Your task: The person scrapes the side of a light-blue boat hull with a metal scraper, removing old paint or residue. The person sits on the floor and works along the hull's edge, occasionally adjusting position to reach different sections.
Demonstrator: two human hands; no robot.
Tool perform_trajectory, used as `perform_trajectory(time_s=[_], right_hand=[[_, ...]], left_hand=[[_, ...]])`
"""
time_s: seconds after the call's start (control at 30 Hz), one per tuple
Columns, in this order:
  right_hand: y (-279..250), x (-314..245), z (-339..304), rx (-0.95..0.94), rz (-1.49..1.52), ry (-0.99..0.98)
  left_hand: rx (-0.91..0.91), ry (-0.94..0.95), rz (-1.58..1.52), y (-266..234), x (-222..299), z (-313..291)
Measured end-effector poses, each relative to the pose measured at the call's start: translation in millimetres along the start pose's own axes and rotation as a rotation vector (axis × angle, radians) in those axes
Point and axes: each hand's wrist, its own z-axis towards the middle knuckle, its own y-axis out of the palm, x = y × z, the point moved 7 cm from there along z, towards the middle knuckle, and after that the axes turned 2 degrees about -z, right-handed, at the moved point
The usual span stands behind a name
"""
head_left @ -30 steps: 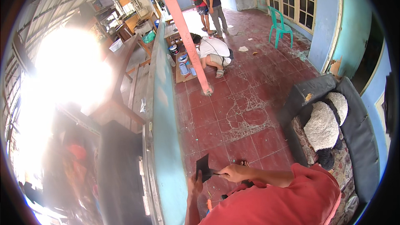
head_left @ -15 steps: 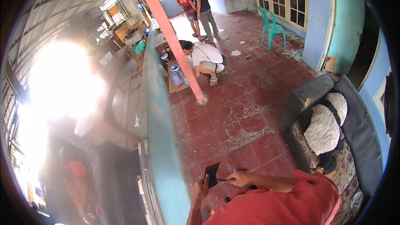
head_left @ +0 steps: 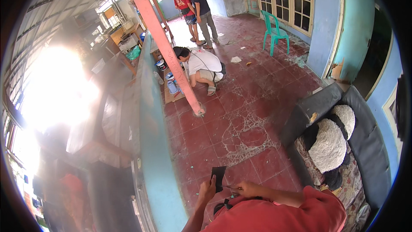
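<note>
Pink pillar: landmark; moderate daylight, edges legible.
Glare, left of pillar: burnt-out white, detail lost.
Roof, upper left of pillar: pale, its ribs bowed by the lens.
Dark furniture, lower left of pillar: hazy, washed grey, soft-edged.
Red floor, right of pillar: soft, middling light.
Doorway, far right of pillar: deep shadow.
Black flat piece, below pillar's foot: little surface detail.
Lens rim, surrounding pillar: black vignette, bluish fringe.
</note>
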Motion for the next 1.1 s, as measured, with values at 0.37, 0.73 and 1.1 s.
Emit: perform_trajectory(time_s=[0.37, 0.73, 1.1], right_hand=[[-66.0, -28.6, 63.4, -0.049, -0.035, 0.032], [-148.4, -123.8, 236.9, -0.155, -0.076, 0.167], [-177.4, -187.6, 405.1, -0.221, -0.247, -0.009]], left_hand=[[0.031, -0.026, 0.037, -16.2, -16.4, 86.0], [0.131, 0.041, -0.112, -129.1, -32.3, 240.5], [0.157, -0.11, -0.212, -243.2, -66.9, 342.7]])
